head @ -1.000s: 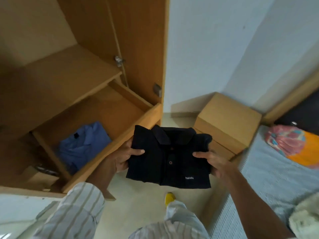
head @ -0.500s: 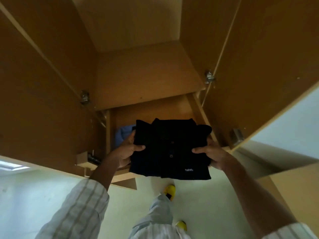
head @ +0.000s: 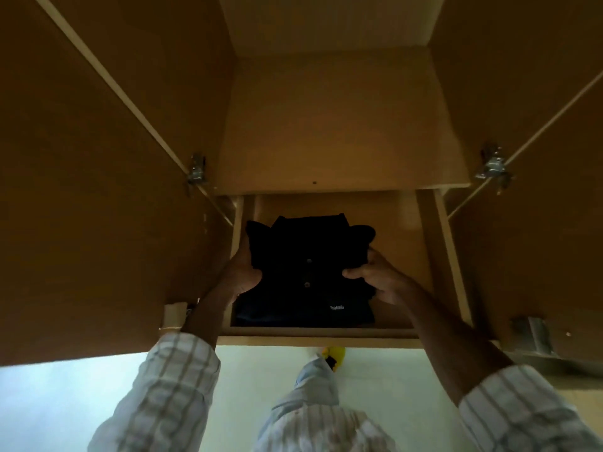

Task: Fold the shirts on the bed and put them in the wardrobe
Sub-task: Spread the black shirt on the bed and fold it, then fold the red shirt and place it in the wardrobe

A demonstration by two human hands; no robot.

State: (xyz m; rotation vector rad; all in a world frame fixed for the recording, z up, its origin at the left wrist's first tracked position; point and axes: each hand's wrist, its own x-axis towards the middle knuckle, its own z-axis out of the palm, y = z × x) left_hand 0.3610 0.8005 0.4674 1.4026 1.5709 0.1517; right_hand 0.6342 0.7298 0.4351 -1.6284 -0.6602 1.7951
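Note:
A folded black shirt (head: 306, 272) with small white lettering lies low inside the pulled-out wooden drawer (head: 424, 256) of the wardrobe, collar pointing away from me. My left hand (head: 243, 272) grips its left edge and my right hand (head: 375, 278) grips its right edge, thumbs on top. The shirt fills the left and middle of the drawer. The blue shirt seen earlier in the drawer is hidden beneath it.
A wooden shelf (head: 332, 132) sits just above the drawer. Open wardrobe doors (head: 98, 190) stand at both sides, with metal hinges (head: 197, 169). The drawer's front rail (head: 319, 340) is under my forearms. A yellow slipper (head: 334, 353) shows on the pale floor.
I have turned square to the wardrobe, and both hands have carried the black shirt forward and down into the drawer, covering the blue shirt.

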